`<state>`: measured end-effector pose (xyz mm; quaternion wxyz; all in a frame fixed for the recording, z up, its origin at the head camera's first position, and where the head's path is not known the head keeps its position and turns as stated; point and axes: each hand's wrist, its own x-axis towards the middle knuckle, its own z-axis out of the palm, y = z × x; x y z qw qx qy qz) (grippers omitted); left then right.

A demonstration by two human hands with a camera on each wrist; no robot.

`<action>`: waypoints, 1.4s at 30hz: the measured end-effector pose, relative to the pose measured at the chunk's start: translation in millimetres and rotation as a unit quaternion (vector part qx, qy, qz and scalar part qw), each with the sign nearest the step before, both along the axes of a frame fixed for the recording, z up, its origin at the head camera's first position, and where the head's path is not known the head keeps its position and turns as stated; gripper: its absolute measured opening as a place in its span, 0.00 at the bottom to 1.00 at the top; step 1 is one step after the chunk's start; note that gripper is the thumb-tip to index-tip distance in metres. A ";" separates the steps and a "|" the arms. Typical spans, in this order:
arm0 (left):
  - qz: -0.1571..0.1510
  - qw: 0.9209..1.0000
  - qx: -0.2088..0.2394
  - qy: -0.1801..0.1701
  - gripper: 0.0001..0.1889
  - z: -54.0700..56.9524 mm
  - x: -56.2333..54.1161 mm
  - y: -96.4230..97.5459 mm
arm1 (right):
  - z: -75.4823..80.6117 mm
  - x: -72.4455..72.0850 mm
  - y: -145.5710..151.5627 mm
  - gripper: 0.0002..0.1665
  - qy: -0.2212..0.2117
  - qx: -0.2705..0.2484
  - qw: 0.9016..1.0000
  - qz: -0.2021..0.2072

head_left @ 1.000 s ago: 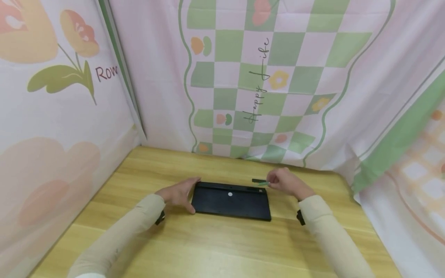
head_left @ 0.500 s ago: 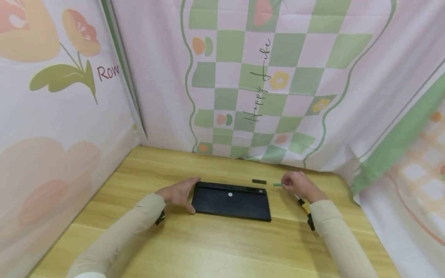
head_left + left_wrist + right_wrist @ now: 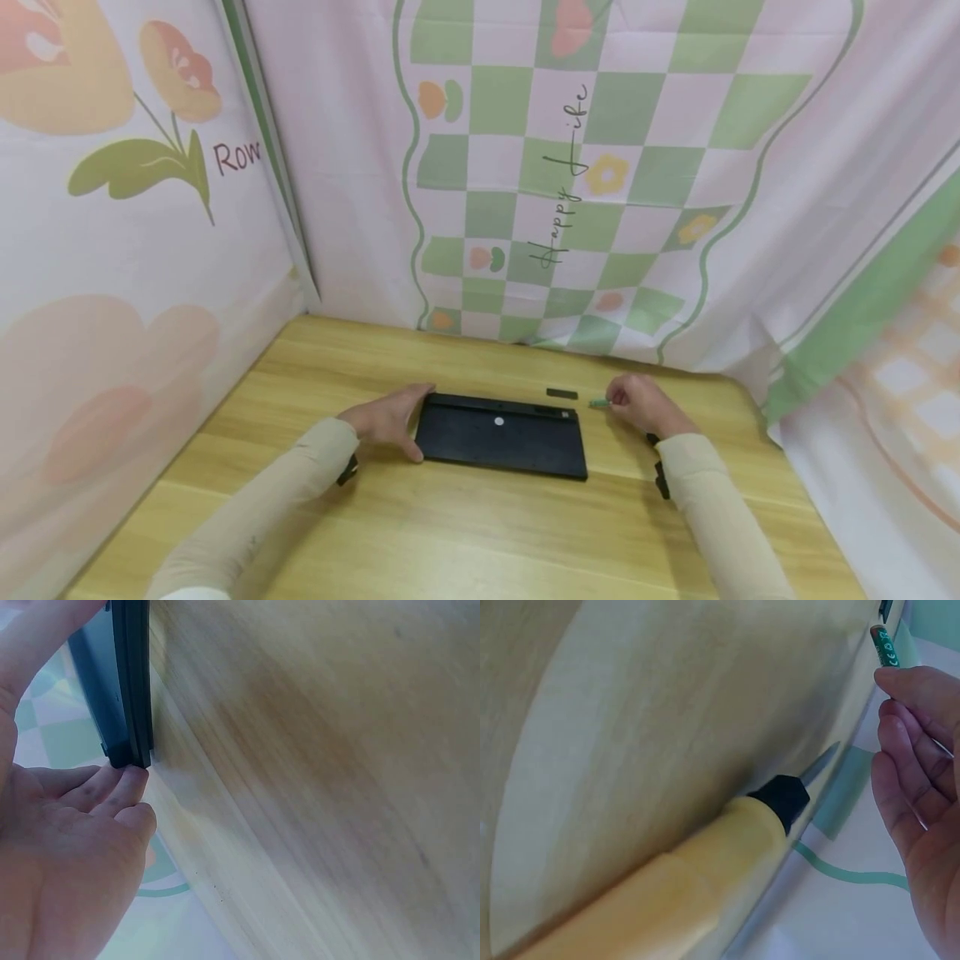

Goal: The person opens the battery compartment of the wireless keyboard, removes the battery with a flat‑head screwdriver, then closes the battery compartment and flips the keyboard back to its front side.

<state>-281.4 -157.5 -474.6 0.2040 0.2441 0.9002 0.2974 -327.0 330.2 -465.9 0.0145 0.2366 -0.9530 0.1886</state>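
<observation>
A black keyboard (image 3: 498, 446) lies face down on the table, with a round white spot and a small slot near its far right corner. My left hand (image 3: 386, 421) grips its left end, thumb at the near corner and fingers at the far one. In the left wrist view, fingertips (image 3: 135, 780) touch the keyboard's edge. My right hand (image 3: 639, 402) pinches a small green battery (image 3: 886, 648) between thumb and fingers, right of the keyboard. Its other fingers are loosely curled. A small dark strip, like a battery cover (image 3: 562, 393), lies behind the keyboard's right end.
A screwdriver with a yellow handle (image 3: 705, 847) and black collar lies by my right wrist, mostly hidden under the arm in the head view. Patterned curtains (image 3: 525, 208) hang along the back and sides of the wooden table (image 3: 450, 533).
My right hand has moved right with the battery, away from the keyboard's far right corner, then slightly toward me. The left hand and keyboard have stayed in place.
</observation>
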 end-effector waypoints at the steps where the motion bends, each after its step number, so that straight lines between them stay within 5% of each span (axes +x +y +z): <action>1: 0.000 1.000 0.001 -0.001 0.68 -0.1 -0.2 0.2 | -0.9 -0.8 -0.1 0.03 0.000 0.001 1.000 -0.001; 15: 0.008 1.000 0.003 -0.012 0.69 2.9 3.5 1.6 | -12.5 -2.6 3.4 0.02 -0.034 0.019 0.999 -0.009; 32: 0.004 1.000 -0.007 0.001 0.68 -0.5 -0.5 -1.7 | 18.2 0.6 -11.7 0.12 -0.022 0.033 0.999 0.008; 42: 0.003 1.000 -0.001 -0.002 0.68 2.6 1.8 1.4 | 14.8 -11.4 -30.6 0.13 -0.017 0.024 0.998 0.051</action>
